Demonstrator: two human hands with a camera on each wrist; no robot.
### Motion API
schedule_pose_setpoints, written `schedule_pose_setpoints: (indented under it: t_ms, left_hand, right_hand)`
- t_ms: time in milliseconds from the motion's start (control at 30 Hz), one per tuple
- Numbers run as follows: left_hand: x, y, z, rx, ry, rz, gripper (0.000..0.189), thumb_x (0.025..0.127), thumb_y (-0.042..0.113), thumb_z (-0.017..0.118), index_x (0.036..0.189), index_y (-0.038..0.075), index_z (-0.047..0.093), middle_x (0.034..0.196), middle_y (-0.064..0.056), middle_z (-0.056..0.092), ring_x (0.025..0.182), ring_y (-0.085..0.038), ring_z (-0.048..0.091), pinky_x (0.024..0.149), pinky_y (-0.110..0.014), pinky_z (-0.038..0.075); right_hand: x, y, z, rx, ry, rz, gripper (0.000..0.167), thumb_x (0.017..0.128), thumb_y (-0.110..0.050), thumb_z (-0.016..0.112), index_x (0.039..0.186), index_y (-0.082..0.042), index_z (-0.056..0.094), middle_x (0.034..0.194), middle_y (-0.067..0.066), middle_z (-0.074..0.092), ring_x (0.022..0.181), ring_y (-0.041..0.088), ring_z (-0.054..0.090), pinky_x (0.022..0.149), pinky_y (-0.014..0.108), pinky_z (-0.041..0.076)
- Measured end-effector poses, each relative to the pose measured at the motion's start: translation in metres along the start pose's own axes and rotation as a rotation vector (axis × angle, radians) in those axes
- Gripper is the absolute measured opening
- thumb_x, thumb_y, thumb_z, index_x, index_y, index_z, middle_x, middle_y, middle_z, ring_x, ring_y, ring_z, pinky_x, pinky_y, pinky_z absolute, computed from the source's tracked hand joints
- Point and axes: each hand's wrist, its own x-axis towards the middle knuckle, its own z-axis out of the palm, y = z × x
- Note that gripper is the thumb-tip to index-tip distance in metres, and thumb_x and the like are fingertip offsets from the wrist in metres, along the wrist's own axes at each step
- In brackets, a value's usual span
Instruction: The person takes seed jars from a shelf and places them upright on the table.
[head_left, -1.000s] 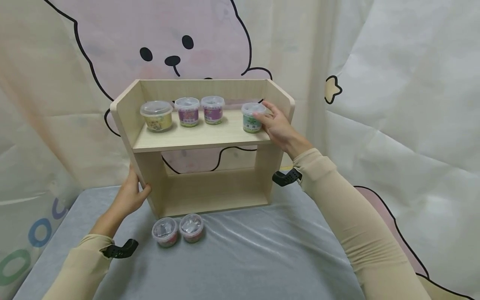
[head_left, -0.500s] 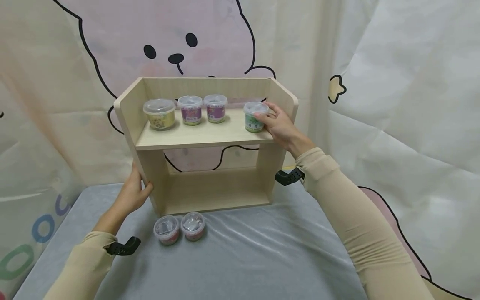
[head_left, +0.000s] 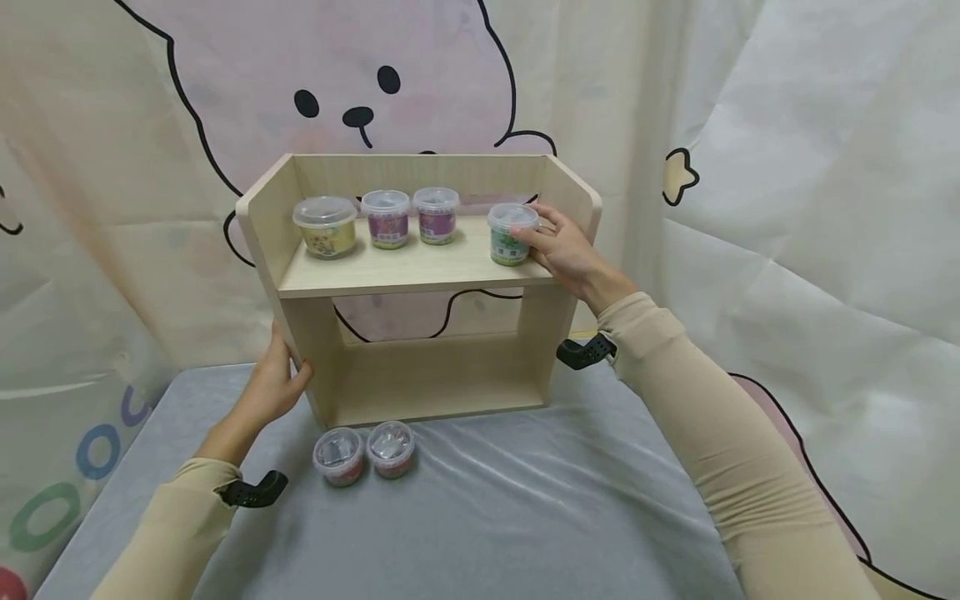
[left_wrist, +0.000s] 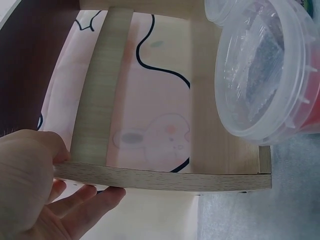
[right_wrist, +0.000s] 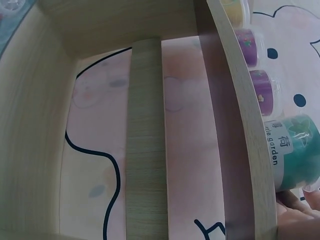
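Observation:
A small wooden two-tier shelf [head_left: 420, 380] stands on the cloth-covered table. My left hand [head_left: 272, 383] grips its left side panel, thumb inside and fingers outside in the left wrist view. On the upper board, at the right end, my right hand [head_left: 570, 254] holds a clear-lidded tub with a green label [head_left: 510, 242] between thumb and fingers. Two purple-labelled tubs, a nearer-left one [head_left: 387, 223] and a right one [head_left: 437, 218], stand left of it. A wider yellow-labelled tub [head_left: 328, 233] is at the far left of that board.
Two clear-lidded tubs with reddish contents, a left one [head_left: 340, 458] and a right one [head_left: 392, 451], stand on the grey-blue cloth [head_left: 480, 508] before the shelf's lower left. A printed curtain [head_left: 600, 108] hangs close behind.
The head view has shifted slightly, so everything sits a little further right. Against the shelf, the green-labelled tub has edged slightly left with my right hand. My left hand keeps its grip.

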Motion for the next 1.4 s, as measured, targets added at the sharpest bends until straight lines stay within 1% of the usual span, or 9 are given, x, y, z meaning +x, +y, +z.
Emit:
schedule_pose_setpoints:
  t_ms: [167,333,500,600,767,967,1133,1200,1400]
  left_hand:
    - [-0.001,0.0,0.0,0.006,0.003,-0.007,0.087,0.087,-0.006,0.056,0.158,0.006,0.007,0.136,-0.04,0.049,0.12,-0.058,0.053,0.097,-0.07,0.042]
    - [0.0,-0.001,0.001,0.009,0.015,0.004,0.085,0.087,-0.007,0.056,0.157,0.003,0.01,0.132,-0.04,0.051,0.117,-0.056,0.055,0.096,-0.069,0.042]
    - [0.0,-0.003,0.002,0.022,0.012,0.012,0.083,0.087,-0.006,0.056,0.156,0.002,0.011,0.131,-0.04,0.051,0.115,-0.058,0.056,0.094,-0.07,0.043]
    - [-0.001,-0.004,0.001,0.025,0.009,0.012,0.083,0.087,-0.006,0.057,0.156,0.003,0.011,0.132,-0.04,0.051,0.115,-0.059,0.056,0.093,-0.071,0.044]
    - [-0.001,-0.004,0.0,0.025,0.012,0.009,0.084,0.087,-0.007,0.057,0.156,0.003,0.011,0.131,-0.04,0.051,0.115,-0.058,0.056,0.093,-0.07,0.044]
    - [0.001,-0.002,0.001,0.021,-0.012,-0.001,0.083,0.089,-0.006,0.056,0.157,0.002,0.009,0.137,-0.039,0.048,0.122,-0.057,0.052,0.098,-0.07,0.042]
    - [0.0,-0.002,0.001,0.017,-0.002,-0.007,0.085,0.088,-0.006,0.056,0.158,0.003,0.008,0.137,-0.039,0.048,0.122,-0.057,0.052,0.098,-0.07,0.041]
    - [0.001,-0.003,0.002,0.019,0.008,-0.003,0.085,0.088,-0.006,0.057,0.158,0.003,0.009,0.136,-0.039,0.049,0.122,-0.057,0.053,0.098,-0.07,0.042]
    - [0.001,-0.005,0.002,0.012,0.025,0.018,0.081,0.087,-0.007,0.057,0.155,0.001,0.015,0.132,-0.037,0.052,0.12,-0.054,0.054,0.099,-0.067,0.042]
  right_hand:
    - [-0.001,-0.003,0.003,-0.026,0.009,0.009,0.069,0.1,-0.012,0.06,0.16,-0.017,0.025,0.165,0.014,0.029,0.154,0.022,0.031,0.126,0.037,0.029]
    - [-0.005,-0.005,0.009,-0.071,0.008,0.024,0.069,0.099,-0.014,0.063,0.159,-0.018,0.027,0.165,0.015,0.029,0.153,0.022,0.033,0.124,0.035,0.032]
    - [-0.011,-0.003,0.012,-0.109,0.004,0.008,0.065,0.1,-0.013,0.062,0.157,-0.016,0.03,0.161,0.016,0.037,0.149,0.022,0.041,0.122,0.036,0.035]
    - [-0.016,-0.002,0.015,-0.131,-0.01,-0.011,0.062,0.1,-0.012,0.061,0.155,-0.014,0.032,0.158,0.018,0.042,0.146,0.022,0.044,0.121,0.037,0.038]
    - [-0.025,-0.004,0.018,-0.192,-0.066,-0.017,0.062,0.099,-0.014,0.063,0.155,-0.016,0.034,0.156,0.017,0.043,0.142,0.024,0.048,0.119,0.04,0.041]
    - [-0.04,-0.008,0.022,-0.246,-0.13,-0.048,0.063,0.099,-0.014,0.062,0.156,-0.017,0.034,0.152,0.017,0.048,0.131,0.022,0.055,0.116,0.043,0.044]
    - [-0.045,-0.006,0.027,-0.239,-0.171,-0.078,0.06,0.099,-0.013,0.062,0.153,-0.015,0.036,0.147,0.016,0.052,0.118,0.014,0.061,0.103,0.03,0.054]
    - [-0.047,-0.005,0.029,-0.226,-0.184,-0.086,0.059,0.099,-0.012,0.061,0.153,-0.014,0.036,0.145,0.016,0.054,0.114,0.012,0.061,0.099,0.026,0.055]
    - [-0.054,-0.002,0.031,-0.22,-0.23,-0.1,0.06,0.099,-0.01,0.059,0.154,-0.012,0.035,0.133,0.01,0.06,0.107,0.008,0.063,0.097,0.023,0.053]
